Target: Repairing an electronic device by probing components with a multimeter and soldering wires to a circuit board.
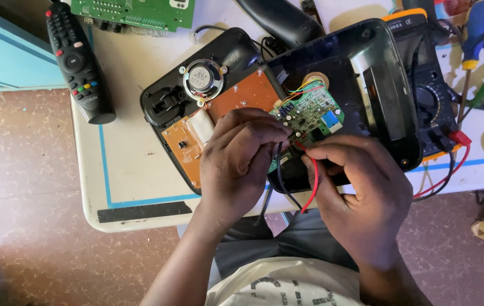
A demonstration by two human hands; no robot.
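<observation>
The black device housing (366, 62) lies opened on the white table (134, 170), exposing the speaker (203, 79) and brown board (236, 96). The left hand (239, 161) pinches the small green circuit board (304, 110), lifted over the housing yet tethered by coloured wires. The right hand (361, 192) grips the red probe lead (314, 187) at the board's edge. Judged progress: disassembly complete; probing under way; reassembly outstanding.

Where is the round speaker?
In the head view, the speaker sits in the opened black case, above the orange board and just up from the left hand, right of the remote.
</observation>
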